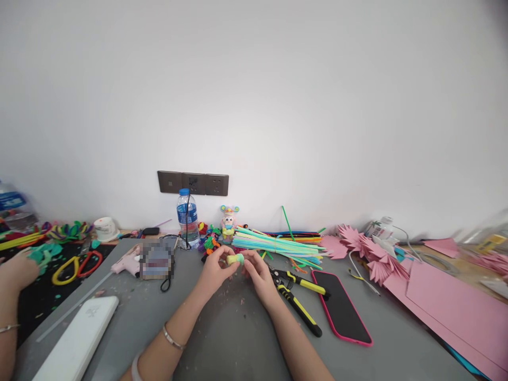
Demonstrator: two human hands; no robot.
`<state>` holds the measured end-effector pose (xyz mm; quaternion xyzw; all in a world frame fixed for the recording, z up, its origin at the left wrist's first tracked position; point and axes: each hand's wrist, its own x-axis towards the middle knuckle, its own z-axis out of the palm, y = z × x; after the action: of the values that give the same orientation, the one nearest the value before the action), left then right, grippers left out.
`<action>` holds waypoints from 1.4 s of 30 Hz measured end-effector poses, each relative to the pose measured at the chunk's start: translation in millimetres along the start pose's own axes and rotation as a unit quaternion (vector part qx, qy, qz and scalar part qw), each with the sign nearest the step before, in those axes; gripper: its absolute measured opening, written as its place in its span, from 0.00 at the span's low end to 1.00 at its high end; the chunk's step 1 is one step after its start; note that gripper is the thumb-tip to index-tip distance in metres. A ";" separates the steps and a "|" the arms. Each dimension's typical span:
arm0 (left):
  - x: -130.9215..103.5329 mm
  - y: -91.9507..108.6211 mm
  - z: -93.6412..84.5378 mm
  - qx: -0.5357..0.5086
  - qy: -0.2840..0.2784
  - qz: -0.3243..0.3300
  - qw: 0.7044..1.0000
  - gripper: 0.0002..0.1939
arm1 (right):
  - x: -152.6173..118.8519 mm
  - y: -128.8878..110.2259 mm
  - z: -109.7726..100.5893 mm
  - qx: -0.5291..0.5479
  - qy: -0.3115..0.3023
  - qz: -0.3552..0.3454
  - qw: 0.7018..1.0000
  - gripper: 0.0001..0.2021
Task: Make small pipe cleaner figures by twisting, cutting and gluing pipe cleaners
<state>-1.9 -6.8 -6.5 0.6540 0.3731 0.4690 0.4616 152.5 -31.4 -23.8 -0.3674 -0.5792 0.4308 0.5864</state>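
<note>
Between my two hands, above the grey table mat (234, 338), is a small yellow and mint-green coiled pipe-cleaner piece (236, 259). My left hand (217, 270) pinches its yellow side between thumb and fingers. The fingers of my right hand (257, 271) are closed at its green side; their tips are partly hidden. Just beyond the hands lies a bundle of pastel pipe cleaners (278, 244). A small figure with round eyes (228, 222) stands upright behind them. Pliers with yellow and black handles (299, 307) rest beside my right forearm.
A pink-cased phone (344, 309) and pink paper sheets (456, 307) lie right. Left are a white box (79, 338), a pink glue gun (129, 262) and a water bottle (188, 219). Another person's hand (18, 272) works near scissors (77, 267) at far left.
</note>
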 end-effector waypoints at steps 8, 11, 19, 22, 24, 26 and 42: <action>-1.9 -0.6 1.5 0.014 -0.017 0.017 1.000 0.07 | -0.4 0.6 -1.1 -0.045 0.042 -0.046 0.997 0.14; -1.2 -3.0 1.5 0.006 -0.022 0.005 1.000 0.08 | -0.1 -1.6 -1.9 -0.081 0.046 -0.088 0.992 0.11; 0.4 -3.0 -1.6 -0.007 -0.021 -0.039 0.999 0.13 | 1.2 -1.8 -3.0 -0.094 0.020 -0.104 0.990 0.08; 1.5 -3.6 -3.3 -0.004 -0.025 -0.031 0.999 0.13 | 1.7 0.0 -4.0 -0.088 0.018 -0.102 0.991 0.07; 2.1 -4.8 -4.2 0.003 -0.030 -0.031 0.999 0.13 | 1.9 1.1 -4.6 -0.084 0.020 -0.097 0.991 0.06; 2.5 -6.3 -5.0 0.009 -0.034 -0.033 0.999 0.12 | 2.1 1.9 -5.0 -0.080 0.019 -0.092 0.992 0.06; 1.9 9.9 -6.1 0.033 -0.040 0.018 0.998 0.14 | 3.1 -1.2 -3.4 -0.007 0.005 -0.022 1.000 0.11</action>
<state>-6.7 -6.4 4.3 0.6936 0.3578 0.4378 0.4462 155.8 -28.7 -21.7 -0.3611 -0.5869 0.4119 0.5962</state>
